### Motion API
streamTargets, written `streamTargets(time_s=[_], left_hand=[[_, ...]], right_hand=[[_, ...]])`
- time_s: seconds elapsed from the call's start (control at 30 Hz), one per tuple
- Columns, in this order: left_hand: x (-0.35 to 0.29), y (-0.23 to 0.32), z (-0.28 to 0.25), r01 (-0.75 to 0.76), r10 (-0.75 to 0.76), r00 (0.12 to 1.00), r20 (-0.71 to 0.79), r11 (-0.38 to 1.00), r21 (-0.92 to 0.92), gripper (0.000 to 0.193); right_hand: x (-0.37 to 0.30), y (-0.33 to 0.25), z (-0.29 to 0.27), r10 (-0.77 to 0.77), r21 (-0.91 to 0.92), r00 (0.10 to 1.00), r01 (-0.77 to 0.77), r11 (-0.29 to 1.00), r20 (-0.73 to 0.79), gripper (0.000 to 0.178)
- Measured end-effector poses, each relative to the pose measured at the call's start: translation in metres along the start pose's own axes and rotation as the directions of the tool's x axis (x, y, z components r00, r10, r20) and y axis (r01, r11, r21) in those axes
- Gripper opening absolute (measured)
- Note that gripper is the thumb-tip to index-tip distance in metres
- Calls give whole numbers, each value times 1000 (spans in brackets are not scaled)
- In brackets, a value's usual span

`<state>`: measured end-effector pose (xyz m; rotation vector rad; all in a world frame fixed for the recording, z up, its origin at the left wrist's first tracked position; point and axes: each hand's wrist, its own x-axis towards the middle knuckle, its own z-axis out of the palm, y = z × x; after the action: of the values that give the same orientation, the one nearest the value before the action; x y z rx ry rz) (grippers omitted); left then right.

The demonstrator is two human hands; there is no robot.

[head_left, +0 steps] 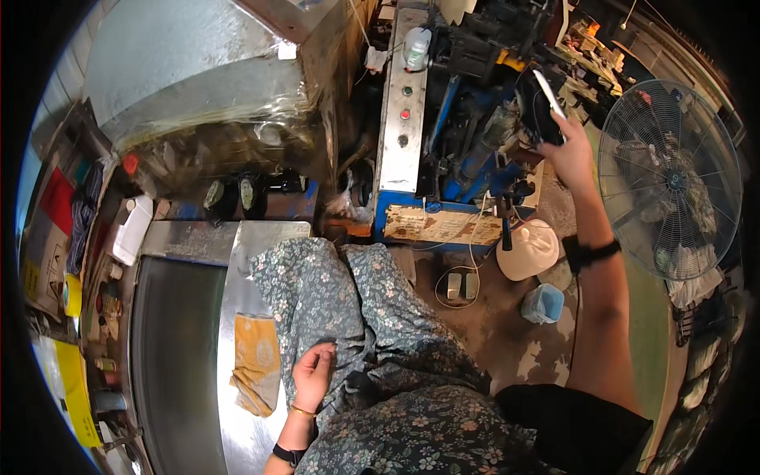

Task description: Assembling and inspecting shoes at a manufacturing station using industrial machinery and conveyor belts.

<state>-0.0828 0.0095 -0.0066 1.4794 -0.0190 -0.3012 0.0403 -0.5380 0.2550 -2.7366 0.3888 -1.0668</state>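
Observation:
My right hand [571, 158] reaches out at the upper right, its fingers closed around the lower end of a slim white-edged phone [549, 91], which is seen nearly edge-on. Near it stands a dark, greasy machine [479, 131] with blue parts. My left hand [313, 374] lies on my lap over dark floral cloth [305, 297]. Its fingers are curled in with the thumb against them, and nothing shows between them. Left of this hand, a yellow-brown work glove or cloth [255, 360] rests on a shiny metal bench top [241, 431].
A large round fan [673, 178] stands at the right. On the floor are a cream plastic jug [529, 249], a blue tub [543, 303] and a foot pedal [462, 286] with a cord. A control panel [402, 150] has buttons. A white bottle [132, 229] stands left, beside a dark belt [178, 356].

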Motion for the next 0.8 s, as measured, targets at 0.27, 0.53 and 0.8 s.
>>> streamTargets(time_s=[0.27,0.53,0.8], left_hand=[[16,-3,11,32,-18,991,-135,994,102,15],[12,-5,14,18,-7,989,-150,998,67,14],[25,-9,14,-1,0,995,-103,1000,-3,15]], right_hand=[[73,24,57,322,-342,927,-244,907,193,71],[92,9,55,388,-390,883,-270,880,263,72],[110,41,60,404,-325,791,-274,905,460,81]])
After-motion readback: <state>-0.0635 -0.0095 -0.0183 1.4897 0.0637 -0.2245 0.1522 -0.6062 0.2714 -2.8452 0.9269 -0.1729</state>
